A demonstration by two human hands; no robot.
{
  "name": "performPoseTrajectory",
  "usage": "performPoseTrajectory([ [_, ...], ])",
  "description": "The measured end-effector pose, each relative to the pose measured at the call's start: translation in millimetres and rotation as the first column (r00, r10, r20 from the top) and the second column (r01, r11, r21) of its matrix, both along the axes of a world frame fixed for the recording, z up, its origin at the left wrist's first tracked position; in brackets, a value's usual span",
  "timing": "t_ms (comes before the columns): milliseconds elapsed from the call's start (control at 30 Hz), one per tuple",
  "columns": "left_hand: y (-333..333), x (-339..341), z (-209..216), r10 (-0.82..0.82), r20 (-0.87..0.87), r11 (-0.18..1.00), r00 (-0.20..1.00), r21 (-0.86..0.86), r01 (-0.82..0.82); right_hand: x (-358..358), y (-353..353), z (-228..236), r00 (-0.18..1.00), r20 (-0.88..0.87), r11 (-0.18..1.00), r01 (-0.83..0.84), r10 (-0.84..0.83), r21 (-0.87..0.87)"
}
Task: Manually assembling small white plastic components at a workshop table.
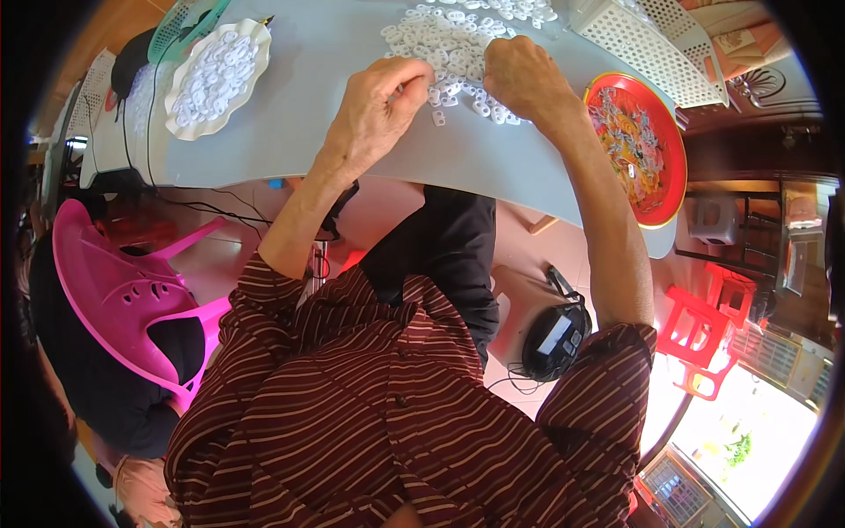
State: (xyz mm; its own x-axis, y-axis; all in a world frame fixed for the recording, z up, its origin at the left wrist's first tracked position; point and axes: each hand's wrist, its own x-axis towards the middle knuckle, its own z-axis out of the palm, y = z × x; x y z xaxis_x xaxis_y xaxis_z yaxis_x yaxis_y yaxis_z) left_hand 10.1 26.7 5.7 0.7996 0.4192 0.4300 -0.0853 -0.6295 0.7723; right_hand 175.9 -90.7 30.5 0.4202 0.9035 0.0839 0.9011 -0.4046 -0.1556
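Note:
A heap of small white plastic rings lies on the pale grey table. My left hand rests at the near edge of the heap, its fingers curled and pinched on one or two of the small white pieces. To its right, my right hand lies knuckles up on the heap's right side, fingers bent down into the pieces. What sits under either set of fingers is mostly hidden.
A white scalloped dish full of white rings stands at the left of the table. A red round tray with colourful bits sits at the right. White perforated baskets are behind. A pink plastic chair and red stools stand on the floor.

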Motion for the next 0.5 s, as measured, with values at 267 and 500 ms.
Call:
performPoseTrajectory([
  [267,3.1,-2.1,13.3,-0.094,-0.199,0.951,0.975,0.273,0.147,0.9,-24.9,-12.2,0.997,-0.073,0.965,0.027,-0.008,0.262],
  [500,-15.6,-19.5,1.4,-0.182,-0.192,0.925,0.964,0.300,0.235,-40.7,-58.4,-30.7,0.995,0.059,0.932,-0.097,0.081,0.349],
])
